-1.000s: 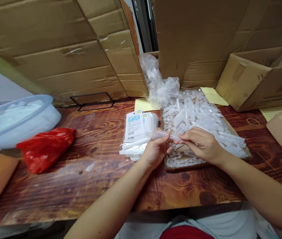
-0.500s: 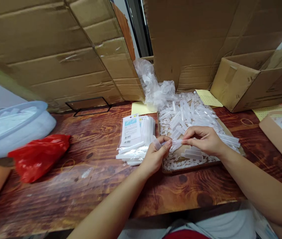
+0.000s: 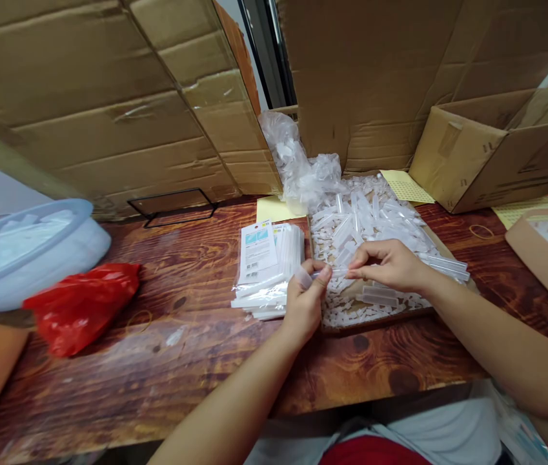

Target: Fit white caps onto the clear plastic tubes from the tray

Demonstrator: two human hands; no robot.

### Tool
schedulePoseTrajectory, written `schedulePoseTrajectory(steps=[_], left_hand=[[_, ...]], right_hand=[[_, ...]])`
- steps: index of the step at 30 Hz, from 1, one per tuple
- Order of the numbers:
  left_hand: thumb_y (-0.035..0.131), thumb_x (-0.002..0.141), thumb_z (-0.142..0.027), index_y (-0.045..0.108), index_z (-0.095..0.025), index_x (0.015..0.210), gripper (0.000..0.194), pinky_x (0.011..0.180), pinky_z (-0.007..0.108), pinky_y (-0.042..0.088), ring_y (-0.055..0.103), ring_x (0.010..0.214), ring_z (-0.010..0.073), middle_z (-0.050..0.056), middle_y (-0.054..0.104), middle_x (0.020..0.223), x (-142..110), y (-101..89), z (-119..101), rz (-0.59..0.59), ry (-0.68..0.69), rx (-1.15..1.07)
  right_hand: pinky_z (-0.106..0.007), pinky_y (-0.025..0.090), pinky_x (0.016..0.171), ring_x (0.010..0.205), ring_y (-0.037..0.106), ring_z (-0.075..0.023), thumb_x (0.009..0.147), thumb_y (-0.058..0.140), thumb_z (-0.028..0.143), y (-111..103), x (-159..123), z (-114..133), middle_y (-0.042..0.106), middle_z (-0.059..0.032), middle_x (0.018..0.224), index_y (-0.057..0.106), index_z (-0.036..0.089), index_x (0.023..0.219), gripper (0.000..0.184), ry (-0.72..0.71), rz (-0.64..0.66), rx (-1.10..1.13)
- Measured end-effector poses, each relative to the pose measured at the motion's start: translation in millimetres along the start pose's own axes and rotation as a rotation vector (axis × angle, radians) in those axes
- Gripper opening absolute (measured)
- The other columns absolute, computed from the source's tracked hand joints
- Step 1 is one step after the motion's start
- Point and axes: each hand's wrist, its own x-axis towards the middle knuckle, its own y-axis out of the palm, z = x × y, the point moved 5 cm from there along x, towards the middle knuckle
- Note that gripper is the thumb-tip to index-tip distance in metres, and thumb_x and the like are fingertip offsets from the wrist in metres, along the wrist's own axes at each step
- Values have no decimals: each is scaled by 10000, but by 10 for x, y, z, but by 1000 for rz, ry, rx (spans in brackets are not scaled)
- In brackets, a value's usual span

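My left hand (image 3: 305, 300) is closed around a clear plastic strip (image 3: 339, 273), with a frosted, flat end showing behind its thumb. Thumb and fingertips of my right hand (image 3: 387, 265) pinch the strip's other end. Whether it is one piece or two fitted together I cannot make out. Under both hands lies a shallow cardboard tray (image 3: 390, 318) heaped with clear strips and small white bits. Left of it, partly behind my left hand, sits a stack of clear packets (image 3: 266, 284) with a printed white card (image 3: 257, 248) on top.
A translucent basin (image 3: 60, 248) of white pieces and a red plastic bag (image 3: 84, 303) lie left. Crumpled clear bags (image 3: 303, 171) rest behind the tray. To the right stand a cardboard box (image 3: 462, 161) and a tan container (image 3: 539, 261). Cardboard panels (image 3: 375, 84) wall the back.
My right hand's fingers have drawn into a tighter pinch on the strip, and the frosted end now stands up behind my left thumb. The view has shifted slightly.
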Motion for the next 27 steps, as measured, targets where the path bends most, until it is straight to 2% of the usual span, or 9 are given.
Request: schedulePoseTrajectory(steps=[3, 5, 8, 13, 17, 19, 22, 24, 27], left_hand=[[759, 752, -464, 585, -185, 777, 329, 439, 192, 228, 311, 447, 54, -78, 414, 516, 84, -99, -117, -140, 111, -166], [765, 754, -454, 595, -191, 806, 317, 433, 185, 255, 337, 443, 51, -77, 444, 533, 104, -151, -196, -208, 193, -207], [761, 764, -469, 612, -195, 854, 324, 431, 184, 282, 371, 446, 54, -69, 480, 556, 85, -147, -241, -193, 240, -200], [722, 803, -493, 622, -184, 910, 342, 445, 191, 260, 359, 455, 61, -71, 449, 529, 29, -91, -144, -127, 205, -147], [718, 794, -509, 608, -174, 901, 369, 441, 195, 251, 368, 441, 55, -69, 469, 540, 50, -74, -109, -97, 173, -179], [728, 770, -523, 599, -169, 901, 398, 424, 193, 246, 378, 415, 47, -63, 505, 565, 69, -69, -108, -92, 128, -223], [755, 719, -533, 563, -171, 846, 429, 405, 184, 260, 393, 381, 39, -61, 538, 568, 81, -40, -98, -68, 40, -296], [779, 686, -520, 505, -186, 799, 446, 391, 172, 264, 395, 363, 37, -69, 546, 548, 71, -4, -86, -42, -10, -339], [800, 662, -489, 429, -205, 772, 479, 377, 157, 274, 405, 350, 41, -78, 566, 531, 40, 54, -84, 8, -50, -383]], right_hand=[[-283, 503, 658, 707, 621, -146, 802, 734, 397, 27, 308, 52, 686, -16, 774, 688, 173, 945, 270, -57, 103, -207], [-294, 501, 719, 794, 637, -161, 901, 630, 301, 66, 541, 48, 704, -45, 870, 670, 167, 1070, 219, -75, 127, -529], [-320, 477, 837, 945, 637, -211, 866, 616, 106, 270, 803, -66, 710, -103, 972, 701, 139, 958, 129, -78, 286, -976], [-327, 477, 835, 984, 629, -268, 771, 627, 4, 564, 933, -226, 695, -154, 963, 706, 116, 817, 145, -86, 411, -1113], [-350, 494, 831, 967, 619, -276, 739, 638, 42, 351, 837, -160, 659, -155, 981, 693, 112, 900, 184, -91, 371, -1188], [-353, 506, 817, 900, 615, -234, 793, 591, 82, 114, 716, -34, 635, -127, 992, 664, 126, 995, 220, -125, 245, -1139], [-308, 518, 703, 742, 589, -164, 842, 626, 183, -240, 405, 241, 595, -33, 852, 641, 193, 955, 114, -278, -123, -629], [-286, 517, 656, 737, 590, -149, 849, 678, 243, -294, 173, 307, 605, -22, 869, 643, 219, 971, 129, -314, -228, -365], [-287, 543, 671, 769, 619, -146, 833, 725, 265, -125, -48, 301, 636, -28, 915, 654, 224, 948, 141, -332, -285, -172]])
